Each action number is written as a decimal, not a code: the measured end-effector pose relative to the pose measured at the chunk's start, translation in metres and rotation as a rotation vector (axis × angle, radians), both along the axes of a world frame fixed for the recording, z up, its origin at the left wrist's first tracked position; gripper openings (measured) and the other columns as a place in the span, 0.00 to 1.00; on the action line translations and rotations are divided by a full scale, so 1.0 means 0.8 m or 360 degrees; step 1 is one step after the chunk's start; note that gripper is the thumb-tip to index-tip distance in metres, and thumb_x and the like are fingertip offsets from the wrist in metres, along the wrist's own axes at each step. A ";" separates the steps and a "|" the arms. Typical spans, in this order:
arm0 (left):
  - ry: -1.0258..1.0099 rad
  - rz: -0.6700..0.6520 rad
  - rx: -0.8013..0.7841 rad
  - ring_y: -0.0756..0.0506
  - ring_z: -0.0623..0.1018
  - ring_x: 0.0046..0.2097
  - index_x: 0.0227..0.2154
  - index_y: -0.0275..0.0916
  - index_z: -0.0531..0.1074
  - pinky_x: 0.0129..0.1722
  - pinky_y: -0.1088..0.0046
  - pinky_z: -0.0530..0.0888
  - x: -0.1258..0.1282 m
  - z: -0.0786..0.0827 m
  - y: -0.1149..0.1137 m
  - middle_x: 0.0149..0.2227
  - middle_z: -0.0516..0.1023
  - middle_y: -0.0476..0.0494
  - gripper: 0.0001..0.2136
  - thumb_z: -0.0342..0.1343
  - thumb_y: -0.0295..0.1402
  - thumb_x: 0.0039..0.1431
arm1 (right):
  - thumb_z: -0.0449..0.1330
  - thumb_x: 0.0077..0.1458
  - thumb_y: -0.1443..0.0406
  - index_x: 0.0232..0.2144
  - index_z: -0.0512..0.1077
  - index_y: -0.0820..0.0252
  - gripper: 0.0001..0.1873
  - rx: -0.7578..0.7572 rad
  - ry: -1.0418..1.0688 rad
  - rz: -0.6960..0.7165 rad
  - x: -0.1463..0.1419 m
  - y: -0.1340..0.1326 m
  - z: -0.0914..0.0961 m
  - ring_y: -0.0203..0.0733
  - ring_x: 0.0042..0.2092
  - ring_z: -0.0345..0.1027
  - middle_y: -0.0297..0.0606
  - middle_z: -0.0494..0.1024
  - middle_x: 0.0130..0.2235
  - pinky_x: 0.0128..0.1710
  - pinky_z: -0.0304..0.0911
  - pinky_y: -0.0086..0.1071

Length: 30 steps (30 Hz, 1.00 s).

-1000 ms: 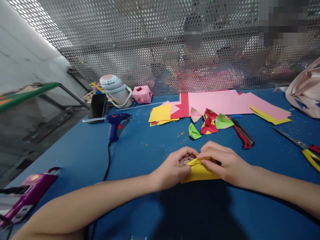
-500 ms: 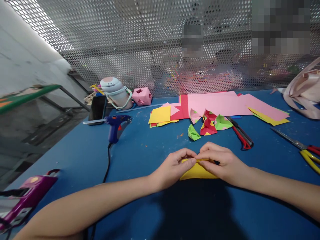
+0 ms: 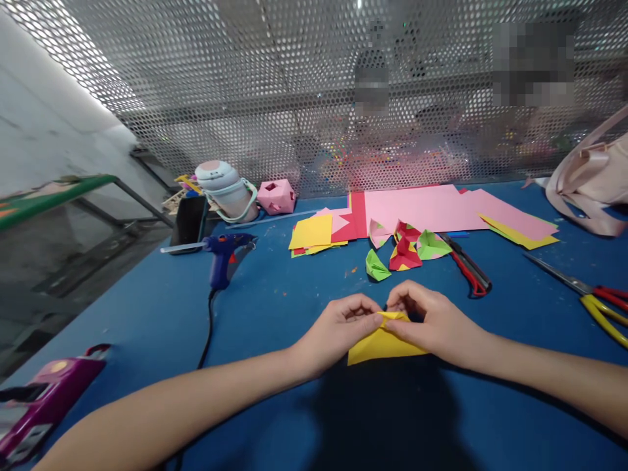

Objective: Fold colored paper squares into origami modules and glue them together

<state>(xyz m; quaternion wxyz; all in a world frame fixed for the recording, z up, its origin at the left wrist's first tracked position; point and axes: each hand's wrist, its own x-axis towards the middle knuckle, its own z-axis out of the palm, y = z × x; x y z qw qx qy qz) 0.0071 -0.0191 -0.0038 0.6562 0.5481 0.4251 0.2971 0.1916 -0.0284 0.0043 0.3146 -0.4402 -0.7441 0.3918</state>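
One sheet of yellow paper (image 3: 383, 347) sits at the near middle of the blue table (image 3: 275, 320), between the left hand (image 3: 338, 329) and the right hand (image 3: 439, 324). Each hand is curled and pinches the paper's upper edge, thumb on the near face, fingers mostly behind it. The two grips nearly meet, probably so that a narrow fold there stays under control. Whether the lower edge touches the table cannot be told.

To the left lies a purple power strip (image 3: 52, 402), beyond the left forearm, perhaps placed so that its leads stay out of the way. Scissors (image 3: 594, 307) lie well off to the right, blades pointing away from the right arm.

Just past the hands is a loose group of folded paper pieces (image 3: 405, 256), green, red and pink, likely kept close yet out of the working space. A red-handled knife (image 3: 471, 269) lies beside them. On the left, a blue glue gun (image 3: 222, 261) rests apart from the paper, its clear stick jutting out behind.

Farther back are small paper squares (image 3: 314, 230) in a pile, larger pink sheets (image 3: 417, 206), a phone (image 3: 189, 221), a lidded cup (image 3: 235, 201) and a pink paper ball (image 3: 276, 197), all before a metal mesh (image 3: 235, 131).
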 end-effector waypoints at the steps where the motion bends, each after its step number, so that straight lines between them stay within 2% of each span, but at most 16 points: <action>1: 0.0006 -0.0001 0.0012 0.52 0.68 0.31 0.28 0.34 0.71 0.33 0.78 0.64 0.000 0.001 0.000 0.28 0.71 0.51 0.11 0.59 0.38 0.49 | 0.58 0.50 0.67 0.30 0.65 0.59 0.04 -0.0059 0.0006 -0.0037 -0.001 0.000 0.001 0.32 0.29 0.60 0.29 0.67 0.27 0.27 0.58 0.25; 6: -0.0034 0.0045 -0.0007 0.54 0.66 0.30 0.27 0.35 0.71 0.32 0.80 0.62 0.004 0.002 -0.002 0.26 0.68 0.53 0.10 0.57 0.38 0.52 | 0.56 0.48 0.70 0.26 0.64 0.59 0.04 -0.0033 -0.0092 -0.0082 -0.004 0.001 0.003 0.32 0.26 0.57 0.28 0.64 0.24 0.25 0.54 0.24; 11: -0.0145 0.0143 -0.0185 0.53 0.68 0.31 0.27 0.35 0.72 0.33 0.79 0.63 0.008 0.004 -0.005 0.27 0.71 0.52 0.09 0.60 0.36 0.49 | 0.57 0.47 0.70 0.26 0.65 0.59 0.03 0.0031 -0.0124 -0.0109 -0.007 0.001 0.004 0.32 0.26 0.57 0.28 0.64 0.24 0.24 0.52 0.24; 15: -0.0155 0.0150 -0.0215 0.52 0.69 0.33 0.28 0.34 0.72 0.34 0.78 0.64 0.009 0.006 -0.008 0.29 0.72 0.50 0.09 0.60 0.36 0.49 | 0.57 0.47 0.70 0.27 0.65 0.59 0.03 0.0031 -0.0118 -0.0116 -0.008 0.001 0.002 0.32 0.26 0.56 0.27 0.63 0.23 0.24 0.52 0.24; 23: 0.0018 0.0191 0.0021 0.52 0.66 0.30 0.27 0.37 0.66 0.30 0.79 0.61 0.017 -0.001 -0.013 0.27 0.68 0.53 0.11 0.53 0.40 0.54 | 0.56 0.47 0.70 0.25 0.64 0.58 0.04 0.0070 -0.0078 -0.0176 -0.015 -0.001 0.002 0.31 0.24 0.55 0.26 0.62 0.22 0.23 0.51 0.24; 30: 0.0045 0.0201 0.0099 0.52 0.64 0.31 0.27 0.36 0.65 0.31 0.79 0.61 0.014 -0.001 -0.010 0.27 0.66 0.53 0.10 0.52 0.39 0.55 | 0.57 0.47 0.69 0.28 0.64 0.58 0.04 -0.0113 -0.0013 -0.0170 -0.013 -0.003 0.003 0.32 0.26 0.57 0.27 0.63 0.23 0.25 0.54 0.25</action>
